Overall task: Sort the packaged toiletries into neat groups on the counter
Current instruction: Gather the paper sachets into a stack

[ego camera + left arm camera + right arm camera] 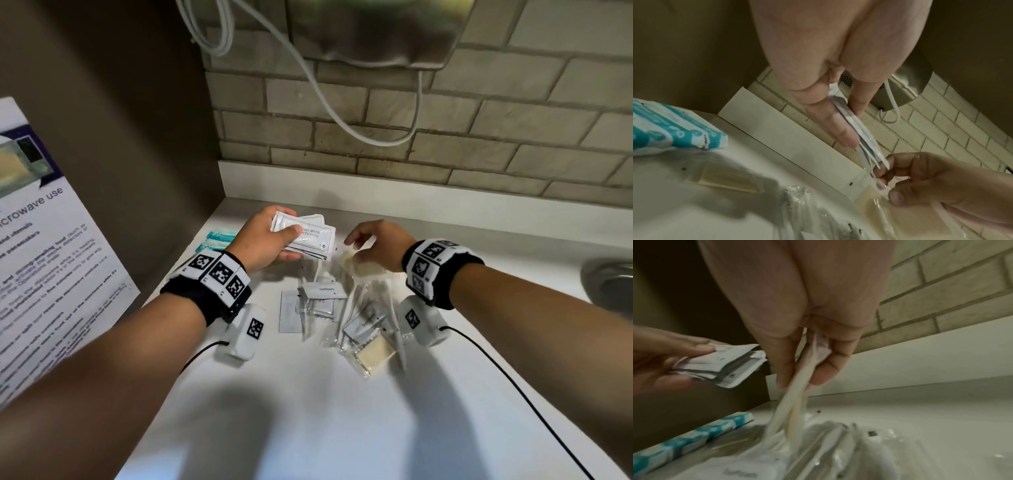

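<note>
Left hand [263, 240] grips a fanned stack of white shampoo sachets [308, 234] between thumb and fingers, held above the white counter [308, 411], long edges running left to right. Right hand [376, 245] sits just right of the stack – its fingertips pinch a clear packet [356, 265] hanging down towards the pile of packets [342, 315]. Teal packs [217, 240] lie left of the stack, against the brown side wall [137, 102]. Bare counter lies on the near side of the pile; a brick backsplash [445, 144] bounds the far edge.
</note>
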Tool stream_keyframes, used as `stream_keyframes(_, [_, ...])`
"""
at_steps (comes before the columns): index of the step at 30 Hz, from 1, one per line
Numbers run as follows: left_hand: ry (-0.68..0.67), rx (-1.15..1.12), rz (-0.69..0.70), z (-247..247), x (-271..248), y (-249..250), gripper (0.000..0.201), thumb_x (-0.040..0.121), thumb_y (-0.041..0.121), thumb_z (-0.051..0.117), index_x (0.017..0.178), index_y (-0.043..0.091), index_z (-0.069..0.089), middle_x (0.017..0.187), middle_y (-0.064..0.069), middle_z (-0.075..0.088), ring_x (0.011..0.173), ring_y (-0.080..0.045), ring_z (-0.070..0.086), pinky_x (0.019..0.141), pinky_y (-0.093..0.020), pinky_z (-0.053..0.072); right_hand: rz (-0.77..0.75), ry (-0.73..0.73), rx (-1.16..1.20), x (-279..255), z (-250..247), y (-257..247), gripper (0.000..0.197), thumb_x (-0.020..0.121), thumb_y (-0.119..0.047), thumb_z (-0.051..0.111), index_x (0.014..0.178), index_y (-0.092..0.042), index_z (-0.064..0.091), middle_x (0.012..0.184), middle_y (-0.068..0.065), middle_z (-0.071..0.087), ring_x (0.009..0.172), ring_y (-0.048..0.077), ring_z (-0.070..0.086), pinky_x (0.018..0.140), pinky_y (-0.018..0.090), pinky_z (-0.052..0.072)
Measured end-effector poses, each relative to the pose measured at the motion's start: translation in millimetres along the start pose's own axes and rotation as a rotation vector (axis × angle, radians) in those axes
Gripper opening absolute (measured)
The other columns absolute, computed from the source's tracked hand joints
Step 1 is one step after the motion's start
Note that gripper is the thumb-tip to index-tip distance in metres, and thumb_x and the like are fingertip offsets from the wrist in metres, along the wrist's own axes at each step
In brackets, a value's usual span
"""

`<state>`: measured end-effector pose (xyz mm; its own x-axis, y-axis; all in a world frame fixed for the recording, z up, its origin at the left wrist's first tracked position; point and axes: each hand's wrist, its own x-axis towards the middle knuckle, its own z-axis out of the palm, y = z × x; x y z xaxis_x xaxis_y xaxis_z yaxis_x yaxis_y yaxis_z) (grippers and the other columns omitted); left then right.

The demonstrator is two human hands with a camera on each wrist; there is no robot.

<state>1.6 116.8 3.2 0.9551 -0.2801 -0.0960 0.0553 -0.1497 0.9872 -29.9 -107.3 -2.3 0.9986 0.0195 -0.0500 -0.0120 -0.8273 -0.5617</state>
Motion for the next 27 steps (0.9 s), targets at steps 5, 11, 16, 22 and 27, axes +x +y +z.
stream_keyframes(5, [-0.009,0.02,0.019,12,0,4,0.027,0.096,0.003,0.056,0.123,0.004,0.053,0.122,-0.017,0.061,0.1,-0.028,0.067,0.063,-0.029,0.062,0.125,0.038,0.019,-2,4,27,0.027,0.081,-0.007,0.072,0.107,-0.014,0.068,0.095,0.001,0.062,0.084,0.016,0.056,0.073,0.022,0.042])
stream_keyframes(11, [-0.02,0.039,0.006,18,2,4,0.027,0.096,0.004,0.056,0.124,0.004,0.052,0.123,-0.018,0.062,0.104,-0.031,0.067,0.066,-0.033,0.061,0.292,-0.067,-0.183,-6,20,48,0.023,0.082,-0.022,0.066,0.104,-0.027,0.064,0.11,0.001,0.062,0.095,0.022,0.059,0.074,0.027,0.047])
stream_keyframes(16, [0.003,0.043,-0.01,16,2,3,0.029,0.096,0.004,0.056,0.125,0.004,0.052,0.124,-0.018,0.061,0.105,-0.031,0.067,0.066,-0.034,0.061,0.048,-0.093,-0.44,-3,24,25,0.036,0.083,-0.034,0.065,0.119,-0.028,0.062,0.127,0.002,0.05,0.12,0.027,0.044,0.099,0.043,0.045])
stream_keyframes(22, [0.045,0.08,-0.02,7,3,-2,0.027,0.096,0.006,0.057,0.122,0.007,0.053,0.122,-0.015,0.064,0.101,-0.028,0.069,0.067,-0.033,0.062,-0.127,-0.324,-0.491,2,58,-16,0.034,0.087,-0.028,0.062,0.118,-0.016,0.058,0.113,0.007,0.064,0.105,0.029,0.06,0.09,0.04,0.051])
stream_keyframes(27, [0.095,0.083,-0.036,-2,5,-8,0.023,0.096,0.009,0.059,0.118,0.015,0.056,0.119,-0.012,0.065,0.096,-0.025,0.071,0.07,-0.036,0.063,-0.149,-0.218,-0.483,7,60,-7,0.027,0.088,-0.023,0.056,0.115,-0.022,0.06,0.114,0.003,0.063,0.105,0.028,0.059,0.08,0.032,0.043])
